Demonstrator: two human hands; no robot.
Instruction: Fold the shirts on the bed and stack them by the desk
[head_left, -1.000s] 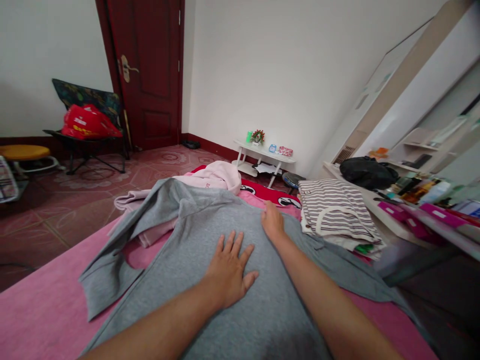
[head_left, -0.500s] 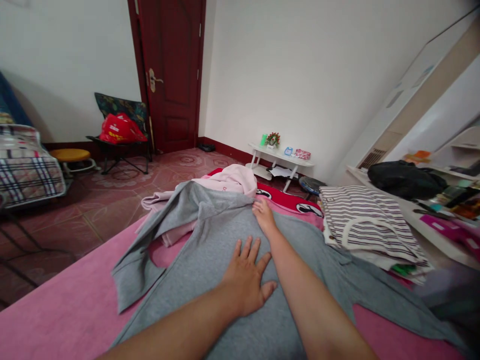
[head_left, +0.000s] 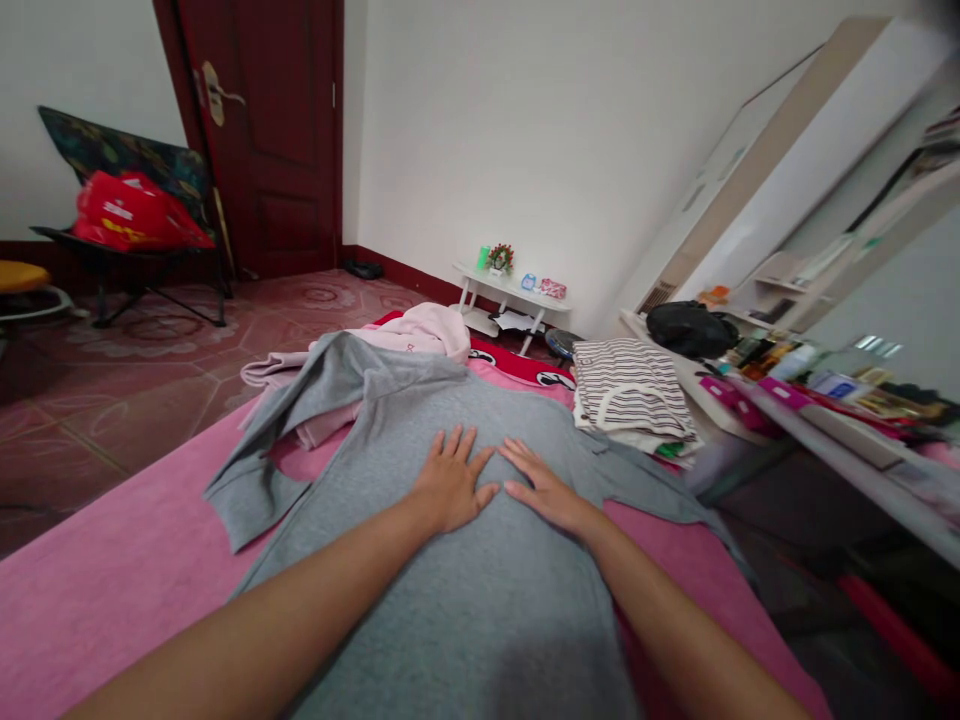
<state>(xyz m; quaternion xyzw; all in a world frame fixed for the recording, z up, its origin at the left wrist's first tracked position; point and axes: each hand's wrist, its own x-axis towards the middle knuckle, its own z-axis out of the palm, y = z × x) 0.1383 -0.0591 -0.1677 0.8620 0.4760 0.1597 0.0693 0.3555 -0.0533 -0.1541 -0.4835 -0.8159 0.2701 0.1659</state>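
Note:
A grey long-sleeved top [head_left: 450, 590] lies spread out on the pink bed cover [head_left: 142, 540], its sleeves reaching out to both sides. My left hand [head_left: 450, 482] rests flat on the middle of it, fingers spread. Close beside it, my right hand [head_left: 544, 485] also lies on the grey cloth with its fingers stretched and thumb apart. Both palms face down and neither holds anything. Beyond the collar end is a pale pink garment [head_left: 431, 328], partly covered by the grey top.
Folded striped clothing [head_left: 637, 385] is stacked right of the grey top. A dresser [head_left: 847, 440] with bottles and boxes stands at the right. Behind the bed is a small white table [head_left: 510, 288]. A folding chair [head_left: 56, 150] holds a red bag [head_left: 135, 212] near the door.
My right hand has come back from the collar end to the middle of the top, beside my left hand. My left hand stays flat on the cloth. The view has turned to the right.

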